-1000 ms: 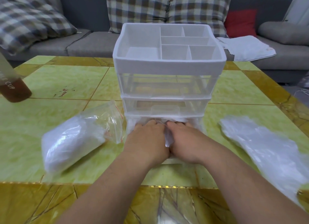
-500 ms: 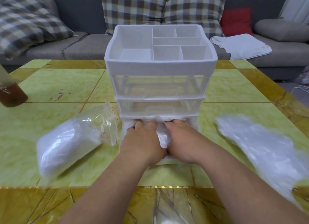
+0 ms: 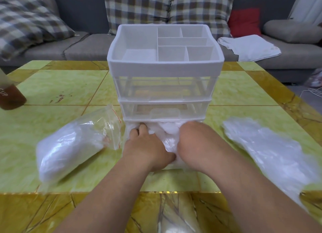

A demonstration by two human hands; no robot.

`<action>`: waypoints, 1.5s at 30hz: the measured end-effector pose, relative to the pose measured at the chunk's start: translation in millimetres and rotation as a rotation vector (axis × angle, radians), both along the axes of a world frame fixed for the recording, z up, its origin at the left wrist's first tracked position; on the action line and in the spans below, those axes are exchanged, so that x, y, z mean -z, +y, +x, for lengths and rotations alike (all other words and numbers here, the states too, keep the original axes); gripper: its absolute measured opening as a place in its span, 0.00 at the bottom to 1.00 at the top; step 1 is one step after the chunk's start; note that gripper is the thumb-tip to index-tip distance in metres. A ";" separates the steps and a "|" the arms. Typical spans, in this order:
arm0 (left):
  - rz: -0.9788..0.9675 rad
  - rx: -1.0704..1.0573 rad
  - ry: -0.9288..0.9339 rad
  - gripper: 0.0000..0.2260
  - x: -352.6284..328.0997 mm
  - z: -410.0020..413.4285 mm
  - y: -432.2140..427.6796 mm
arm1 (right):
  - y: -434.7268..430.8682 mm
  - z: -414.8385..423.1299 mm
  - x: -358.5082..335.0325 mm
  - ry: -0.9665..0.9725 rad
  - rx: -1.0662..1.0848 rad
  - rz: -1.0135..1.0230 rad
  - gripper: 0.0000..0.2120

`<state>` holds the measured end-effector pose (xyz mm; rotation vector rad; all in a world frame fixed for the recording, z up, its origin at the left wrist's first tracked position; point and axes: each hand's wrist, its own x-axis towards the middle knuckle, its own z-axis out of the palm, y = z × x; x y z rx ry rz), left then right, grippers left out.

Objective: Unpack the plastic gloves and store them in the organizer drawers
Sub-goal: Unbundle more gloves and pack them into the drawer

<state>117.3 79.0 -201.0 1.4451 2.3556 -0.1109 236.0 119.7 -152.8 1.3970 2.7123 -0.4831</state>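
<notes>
Organizer [image 3: 165, 68]: center of worktop [image 3: 52, 86]; white divided tray on top, 3 clear drawers below.
Bottom drawer [image 3: 127, 137]: pulled out toward the person, stuffed w/ plastic gloves [image 3: 169, 133].
Upper 2 drawers: pushed in, look clear inside.
Left hand [image 3: 146, 149]: in the open drawer, palm down, fingers fwd w/ tips sunk in the gloves, thumb lying on them; pressing.
Right hand [image 3: 195, 142]: beside the left, back up, on the same wad; fingers hidden in the gloves under the mid drawer's front, so can't tell if it grips.
In the way: mid drawer's front overhangs the wad; gloves bulge up between the hands.
Zip bag [image 3: 73, 145]: just left of organizer, lying flat, more gloves inside.
Loose glove pile [image 3: 266, 151]: right of organizer, spread on worktop.
Cup [image 3: 10, 97]: far left of organizer, brown liquid, cut by frame edge.
Behind organizer: sofa [image 3: 83, 44] w/ plaid cushions, red cushion [image 3: 244, 22], white cloth [image 3: 249, 48].
</notes>
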 end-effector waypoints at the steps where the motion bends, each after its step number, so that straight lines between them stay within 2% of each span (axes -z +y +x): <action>1: -0.022 0.001 -0.001 0.40 -0.1 0.6 0.1 | -2.9 -0.2 -11.5 0.040 0.020 0.083 0.07; 2: -0.037 0.011 0.007 0.44 -1.6 1.7 -0.1 | -4.2 0.6 -17.9 0.120 -0.004 0.140 0.06; 3: -0.051 0.034 0.025 0.49 -3.3 1.7 -0.1 | -5.5 1.3 -21.4 0.222 -0.059 0.171 0.09; 5: -0.083 0.071 0.056 0.52 -10.5 4.6 -2.7 | -10.2 -3.8 -20.4 0.391 -0.182 -0.014 0.21; 7: -0.083 0.083 0.065 0.49 -9.7 3.0 -2.9 | -9.0 -5.7 -4.8 0.378 -0.289 -0.189 0.20; 9: -0.057 0.076 0.058 0.51 -3.1 0.4 -1.0 | -1.4 -1.9 5.0 0.354 -0.254 -0.224 0.16; 10: -0.038 0.073 0.052 0.52 -3.2 0.4 -1.5 | 3.4 0.8 7.1 0.348 -0.211 -0.233 0.18; 12: 0.016 0.054 -0.017 0.46 -11.2 0.3 -4.9 | 11.3 5.2 10.4 0.291 -0.156 -0.228 0.24; 16: 0.160 -0.012 -0.177 0.23 -31.5 -4.1 -11.3 | 17.1 4.6 21.6 0.036 -0.190 -0.111 0.19; 21: 0.329 0.006 0.002 0.17 -46.6 -5.9 -19.1 | 18.5 1.6 26.1 -0.066 -0.255 -0.078 0.13; 23: 0.376 0.138 -0.042 0.18 -48.1 -3.6 -19.2 | 20.2 2.1 28.1 -0.062 -0.272 -0.089 0.14; 27: 0.201 0.333 -0.114 0.17 -29.6 -5.2 -14.1 | 20.6 5.0 24.1 0.004 -0.273 -0.167 0.14; 30: 0.167 0.291 -0.153 0.25 -15.4 -9.6 -10.8 | 18.1 16.4 -3.2 0.088 -0.168 -0.267 0.17; 32: 0.187 0.247 -0.156 0.30 -9.5 -10.7 -8.0 | 18.1 27.2 -24.4 0.192 -0.065 -0.246 0.18; 36: 0.254 0.168 -0.151 0.32 -4.7 -8.4 -4.7 | 23.5 44.9 -44.7 0.309 0.058 -0.265 0.19; 43: 0.312 0.080 -0.114 0.28 -1.7 -2.4 -2.1 | 9.8 35.2 -28.1 -0.052 -0.250 -0.291 0.20; 45: 0.326 0.070 -0.118 0.27 -1.7 -2.2 -2.9 | 9.1 29.8 -19.4 -0.157 -0.306 -0.259 0.16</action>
